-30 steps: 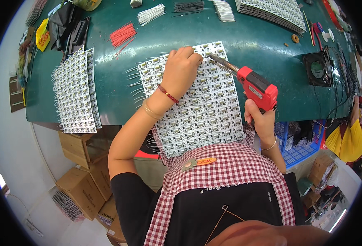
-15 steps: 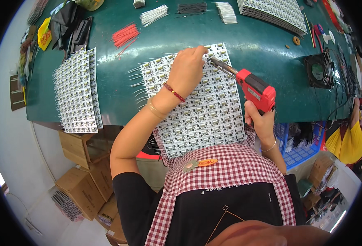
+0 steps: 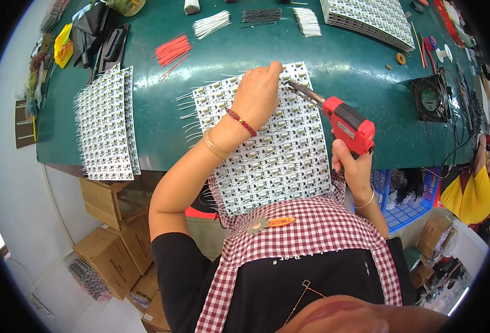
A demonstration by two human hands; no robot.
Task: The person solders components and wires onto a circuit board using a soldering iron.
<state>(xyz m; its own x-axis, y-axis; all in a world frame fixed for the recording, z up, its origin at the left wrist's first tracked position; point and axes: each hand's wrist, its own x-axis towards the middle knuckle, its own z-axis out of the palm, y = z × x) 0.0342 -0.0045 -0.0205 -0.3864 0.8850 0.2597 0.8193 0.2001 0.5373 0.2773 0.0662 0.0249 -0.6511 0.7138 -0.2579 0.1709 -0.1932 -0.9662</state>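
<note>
A large white panel of circuit boards [image 3: 273, 166] leans from the green table toward my checked apron, with rows of small parts and thin white wires [image 3: 188, 116] sticking out past its left edge. My left hand [image 3: 258, 94] is over the panel's upper part, fingertips pinched near its top edge; what they hold is hidden. My right hand [image 3: 356, 172] grips a red and black soldering gun [image 3: 348, 125] by its handle. The gun's metal tip points left onto the panel's upper right, just right of my left fingertips.
Two wired panels [image 3: 105, 127] lie at the left table edge. Red wires [image 3: 173, 51], white wires [image 3: 211, 24] and black wires [image 3: 260, 15] lie at the back. Far right are a panel stack [image 3: 370, 25] and a black fan [image 3: 430, 99]. A blue crate [image 3: 409, 213] stands below the edge.
The whole view has shifted slightly. Both hands stay over the same part of the panel, and the soldering gun's tip sits a little farther from my left fingertips.
</note>
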